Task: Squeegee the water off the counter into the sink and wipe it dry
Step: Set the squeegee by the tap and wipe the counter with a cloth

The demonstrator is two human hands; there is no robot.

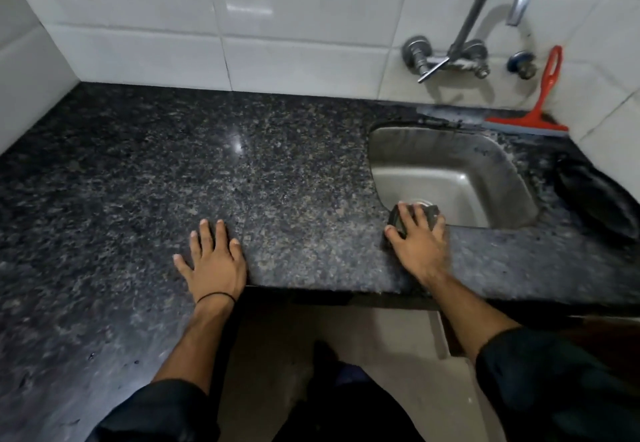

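The left hand (211,261) lies flat and open on the table (138,164). The right hand (417,241) presses spread fingers on a dark cloth (397,222) at the sink's (450,178) 7 o'clock edge. A red squeegee (539,112) stands at 2 o'clock.

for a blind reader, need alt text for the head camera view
A person's right hand presses a dark cloth on the granite counter at the sink's front corner; the left hand lies flat on the counter. A red squeegee leans on the wall behind the sink.

Dim light glinted off my counter (138,164) and the wall tiles (304,61). Edges bowed; my right hand (417,237) blurred slightly.
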